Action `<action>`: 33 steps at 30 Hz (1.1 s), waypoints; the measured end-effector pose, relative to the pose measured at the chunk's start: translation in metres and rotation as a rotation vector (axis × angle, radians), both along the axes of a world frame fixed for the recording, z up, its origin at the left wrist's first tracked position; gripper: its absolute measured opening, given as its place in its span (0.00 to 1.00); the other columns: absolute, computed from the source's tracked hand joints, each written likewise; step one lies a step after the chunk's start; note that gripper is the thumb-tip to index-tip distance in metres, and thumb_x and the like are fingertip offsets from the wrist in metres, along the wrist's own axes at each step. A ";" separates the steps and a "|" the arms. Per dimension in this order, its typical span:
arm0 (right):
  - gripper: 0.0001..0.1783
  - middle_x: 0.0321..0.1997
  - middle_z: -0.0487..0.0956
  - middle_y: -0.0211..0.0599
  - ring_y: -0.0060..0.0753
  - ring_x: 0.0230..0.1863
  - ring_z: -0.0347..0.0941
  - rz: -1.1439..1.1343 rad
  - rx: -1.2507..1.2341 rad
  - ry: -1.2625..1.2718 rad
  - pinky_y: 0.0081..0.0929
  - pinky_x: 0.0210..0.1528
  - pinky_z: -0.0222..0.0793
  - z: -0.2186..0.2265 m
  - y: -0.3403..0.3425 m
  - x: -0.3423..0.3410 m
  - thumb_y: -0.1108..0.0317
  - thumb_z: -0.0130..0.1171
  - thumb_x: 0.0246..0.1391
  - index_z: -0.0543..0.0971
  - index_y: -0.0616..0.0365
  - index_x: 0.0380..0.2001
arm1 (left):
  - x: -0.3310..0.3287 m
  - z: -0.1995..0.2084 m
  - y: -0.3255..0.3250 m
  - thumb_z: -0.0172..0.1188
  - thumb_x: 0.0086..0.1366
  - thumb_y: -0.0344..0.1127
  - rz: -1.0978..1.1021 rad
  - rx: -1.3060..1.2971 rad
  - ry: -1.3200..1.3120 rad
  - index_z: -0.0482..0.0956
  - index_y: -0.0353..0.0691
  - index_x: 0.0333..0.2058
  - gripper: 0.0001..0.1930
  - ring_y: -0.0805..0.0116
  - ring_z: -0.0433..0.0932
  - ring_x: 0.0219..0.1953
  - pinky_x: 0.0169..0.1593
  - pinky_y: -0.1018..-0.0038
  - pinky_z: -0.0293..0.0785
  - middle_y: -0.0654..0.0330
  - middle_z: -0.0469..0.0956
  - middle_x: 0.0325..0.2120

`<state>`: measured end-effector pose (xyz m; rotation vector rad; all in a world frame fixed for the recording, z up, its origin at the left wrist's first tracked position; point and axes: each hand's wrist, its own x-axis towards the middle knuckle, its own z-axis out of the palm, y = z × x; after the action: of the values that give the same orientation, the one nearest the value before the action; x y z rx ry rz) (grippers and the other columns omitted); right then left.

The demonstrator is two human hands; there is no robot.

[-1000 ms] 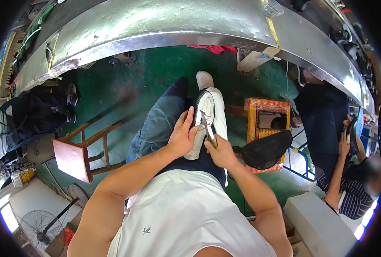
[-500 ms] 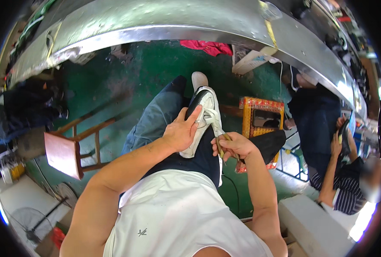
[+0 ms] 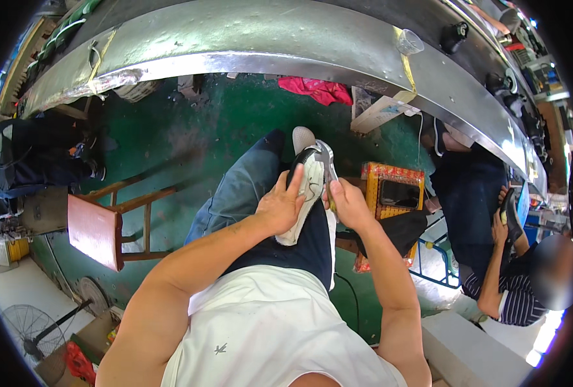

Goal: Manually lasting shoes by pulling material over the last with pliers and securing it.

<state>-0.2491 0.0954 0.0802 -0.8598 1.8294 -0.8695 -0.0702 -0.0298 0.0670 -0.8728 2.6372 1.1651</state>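
A white shoe (image 3: 309,187) with a black edge lies over my lap, its toe pointing away from me. My left hand (image 3: 282,205) is wrapped over its left side, thumb and fingers pressed on the upper. At its right edge my right hand (image 3: 349,203) is closed in a fist. A yellowish bit of a hand tool (image 3: 329,201) shows beside the fingers; the rest is hidden in the grip. From the hand, a pale grey strip (image 3: 327,164) runs up to the shoe's toe.
Ahead stands a long metal-edged bench (image 3: 228,61). On the left is a wooden stool (image 3: 96,229); on the right, a yellow woven seat (image 3: 376,184) bears a black phone (image 3: 400,193) and a black cloth (image 3: 396,232). A co-worker (image 3: 525,284) holds a dark shoe farther right.
My right hand has moved up along the shoe's right side, and the tool has turned, now mostly hidden in the fist. The white strap loop over the upper has gone from view.
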 end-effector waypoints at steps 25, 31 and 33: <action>0.20 0.27 0.81 0.48 0.49 0.32 0.81 0.288 0.131 0.634 0.41 0.38 0.74 0.016 0.012 0.031 0.55 0.49 0.68 0.76 0.63 0.34 | -0.001 -0.008 -0.002 0.58 0.69 0.48 0.097 0.123 -0.014 0.34 0.27 0.72 0.50 0.40 0.63 0.67 0.68 0.58 0.63 0.35 0.55 0.69; 0.15 0.25 0.80 0.35 0.27 0.29 0.76 0.156 0.246 -0.076 0.30 0.34 0.71 0.043 0.065 0.029 0.60 0.58 0.63 0.77 0.63 0.34 | -0.007 0.018 -0.055 0.70 0.61 0.51 0.072 0.612 -0.067 0.45 0.28 0.72 0.54 0.50 0.62 0.70 0.71 0.68 0.58 0.38 0.60 0.68; 0.14 0.29 0.82 0.43 0.36 0.32 0.79 0.348 0.379 -0.012 0.34 0.37 0.73 0.056 0.062 0.033 0.62 0.58 0.62 0.78 0.64 0.40 | -0.010 0.017 -0.062 0.74 0.57 0.50 0.097 0.656 -0.092 0.48 0.29 0.72 0.56 0.54 0.64 0.69 0.70 0.69 0.58 0.41 0.63 0.67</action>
<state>-0.2160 0.1575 0.1358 -0.8860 1.6912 -0.2953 -0.0801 -0.0917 0.0840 -0.8820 1.9390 1.8011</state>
